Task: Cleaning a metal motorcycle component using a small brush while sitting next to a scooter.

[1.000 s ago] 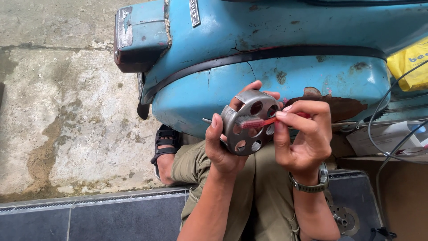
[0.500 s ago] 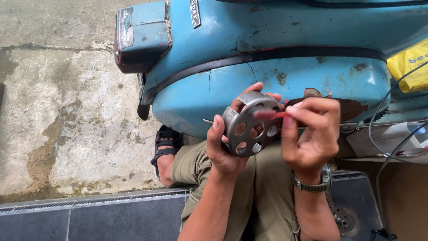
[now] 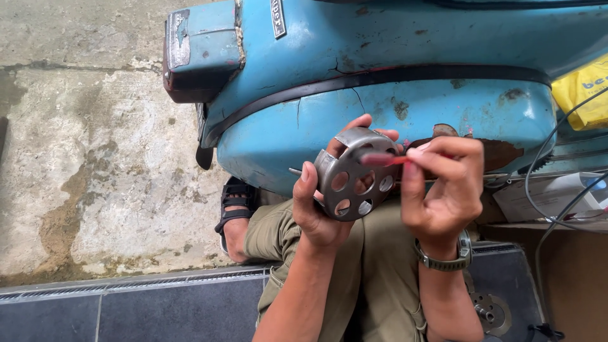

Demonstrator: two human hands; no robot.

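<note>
My left hand [image 3: 323, 202] grips a round grey metal part with several holes [image 3: 354, 177], held up in front of a blue scooter body [image 3: 392, 76]. My right hand [image 3: 446, 187] pinches a thin red tool [image 3: 380, 159] whose tip rests on the top of the metal part. A watch [image 3: 443, 256] sits on my right wrist. My fingers hide the rest of the tool. My legs in olive trousers [image 3: 354, 278] are below the hands.
A stained concrete floor [image 3: 88, 158] lies to the left, with a sandalled foot [image 3: 234, 215] by the scooter. Dark tiles [image 3: 126, 313] run along the bottom. A yellow bag [image 3: 586, 88], cables [image 3: 551, 171] and a round metal piece [image 3: 491, 310] are at the right.
My right hand has shifted the red tool slightly to the right and up across the metal part. My left hand has turned the part a little.
</note>
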